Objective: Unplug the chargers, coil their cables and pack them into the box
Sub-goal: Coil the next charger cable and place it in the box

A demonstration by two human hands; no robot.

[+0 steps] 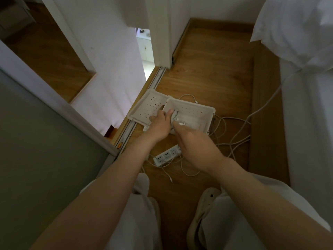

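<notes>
A white perforated box [196, 110] lies open on the wooden floor, its lid [147, 107] folded out to the left. Both hands meet over the box's near left corner. My left hand [159, 126] holds a coiled white cable [175, 115] between thumb and fingers. My right hand [193, 141] grips the same bundle from the near side, with a white charger [182, 123] showing at its fingertips. A white power strip [166, 156] lies on the floor under my right hand. Loose white cables [232, 139] trail on the floor to the right of the box.
A sliding door track [142, 103] runs past the lid's left side. A bed with white bedding [306, 109] fills the right side, a cable running up to it. A wall and doorway stand to the left. My knees and slippers are at the bottom.
</notes>
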